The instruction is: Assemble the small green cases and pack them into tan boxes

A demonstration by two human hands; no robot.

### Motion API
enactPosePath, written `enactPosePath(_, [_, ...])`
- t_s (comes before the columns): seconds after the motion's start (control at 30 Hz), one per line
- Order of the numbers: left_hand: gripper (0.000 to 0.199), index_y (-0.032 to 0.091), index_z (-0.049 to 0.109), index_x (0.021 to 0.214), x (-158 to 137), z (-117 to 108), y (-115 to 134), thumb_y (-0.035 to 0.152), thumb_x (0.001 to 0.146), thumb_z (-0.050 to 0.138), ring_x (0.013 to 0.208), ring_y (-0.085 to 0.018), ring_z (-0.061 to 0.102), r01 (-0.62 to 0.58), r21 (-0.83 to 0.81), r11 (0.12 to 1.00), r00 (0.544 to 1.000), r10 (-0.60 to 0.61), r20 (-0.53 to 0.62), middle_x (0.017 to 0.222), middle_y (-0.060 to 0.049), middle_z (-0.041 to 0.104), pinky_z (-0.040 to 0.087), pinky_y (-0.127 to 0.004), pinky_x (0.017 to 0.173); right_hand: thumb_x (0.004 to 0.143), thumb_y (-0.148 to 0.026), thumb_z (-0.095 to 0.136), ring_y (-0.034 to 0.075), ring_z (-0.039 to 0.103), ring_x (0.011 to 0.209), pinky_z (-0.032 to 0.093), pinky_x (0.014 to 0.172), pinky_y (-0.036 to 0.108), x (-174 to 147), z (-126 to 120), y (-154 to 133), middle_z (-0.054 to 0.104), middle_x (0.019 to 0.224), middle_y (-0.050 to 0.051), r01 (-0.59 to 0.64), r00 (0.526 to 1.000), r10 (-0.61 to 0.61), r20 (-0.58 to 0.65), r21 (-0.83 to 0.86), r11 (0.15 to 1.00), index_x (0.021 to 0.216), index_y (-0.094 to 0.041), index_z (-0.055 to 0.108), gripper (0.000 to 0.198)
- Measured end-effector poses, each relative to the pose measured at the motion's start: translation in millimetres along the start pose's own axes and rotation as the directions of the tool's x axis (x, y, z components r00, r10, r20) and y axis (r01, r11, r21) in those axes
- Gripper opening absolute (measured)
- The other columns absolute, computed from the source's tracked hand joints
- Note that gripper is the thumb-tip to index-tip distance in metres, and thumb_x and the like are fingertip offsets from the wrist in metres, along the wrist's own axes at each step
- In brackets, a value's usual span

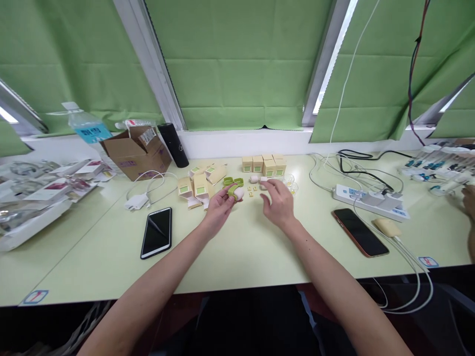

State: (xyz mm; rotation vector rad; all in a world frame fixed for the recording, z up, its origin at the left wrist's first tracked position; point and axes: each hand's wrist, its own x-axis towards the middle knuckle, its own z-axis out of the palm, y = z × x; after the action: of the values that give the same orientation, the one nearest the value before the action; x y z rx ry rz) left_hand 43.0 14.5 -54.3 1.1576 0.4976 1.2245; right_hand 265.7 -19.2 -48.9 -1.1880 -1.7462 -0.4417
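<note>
Near the middle of the table, my left hand (219, 207) is closed around a small rounded pale pink piece with a green band (233, 191). More green bands (233, 182) lie just beyond its fingers. My right hand (279, 201) hovers to the right, thumb and forefinger apart, with nothing visible between them. Beyond its fingertips are a small pale pink cylinder (254, 179) and another, partly hidden one. Tiny yellow pieces (252, 189) are spread between the hands. Clear round pieces with yellow bits (292, 186) sit beside the right hand, partly covered by it.
Opened cardboard boxes (200, 185) lie at left, closed small boxes (272, 165) behind. Phones (157, 232) (359, 231) flank my arms. A power strip (371, 201) with cables is at right. A carton (137, 153) and black bottle (173, 145) stand back left. Another person's hand (469, 200) shows far right.
</note>
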Motion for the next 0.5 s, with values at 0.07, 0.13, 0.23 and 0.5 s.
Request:
enactPosePath(0.07, [0.055, 0.02, 0.073, 0.127, 2, -4, 0, 0.04, 0.079, 0.091, 0.111, -0.022, 0.071, -0.034, 0.025, 0.999, 0.999, 0.035, -0.034, 0.123, -0.011, 0.076, 0.058, -0.04, 0.107, 0.093, -0.012, 0.055, 0.031, 0.059, 0.1, 0.053, 0.084, 0.049, 4, -8, 22, 0.067, 0.107, 0.014, -0.1, 0.995, 0.098, -0.022, -0.154, 0.983, 0.112, -0.021, 0.076, 0.029])
enactPosePath(0.13, [0.057, 0.02, 0.072, 0.129, 4, -8, -1, 0.039, 0.078, 0.092, 0.115, -0.023, 0.07, -0.057, 0.05, 0.997, 0.997, 0.06, -0.057, 0.127, -0.012, 0.075, 0.058, -0.042, 0.108, 0.088, -0.009, 0.058, 0.033, 0.054, 0.102, 0.049, 0.087, 0.053, 3, -13, 42, 0.066, 0.106, 0.016, -0.181, 0.983, 0.186, -0.009, -0.266, 0.947, 0.102, -0.021, 0.079, 0.028])
enactPosePath(0.23, [0.062, 0.021, 0.071, 0.131, 5, -10, -5, 0.04, 0.077, 0.093, 0.121, -0.025, 0.069, -0.078, 0.079, 0.994, 0.994, 0.084, -0.077, 0.131, -0.013, 0.073, 0.056, -0.042, 0.109, 0.081, -0.009, 0.063, 0.035, 0.049, 0.107, 0.047, 0.09, 0.055, -4, -11, 63, 0.063, 0.106, 0.017, -0.196, 0.973, 0.224, 0.056, -0.317, 0.928, 0.097, -0.021, 0.082, 0.028])
enactPosePath(0.5, [0.066, 0.022, 0.069, 0.135, 4, -9, -7, 0.042, 0.077, 0.092, 0.127, -0.025, 0.066, -0.09, 0.13, 0.987, 0.991, 0.102, -0.083, 0.142, -0.014, 0.068, 0.052, -0.038, 0.112, 0.078, -0.005, 0.064, 0.035, 0.048, 0.109, 0.046, 0.092, 0.057, -8, -7, 60, 0.059, 0.104, 0.017, -0.209, 0.957, 0.258, 0.134, -0.3, 0.931, 0.071, -0.02, 0.074, 0.02])
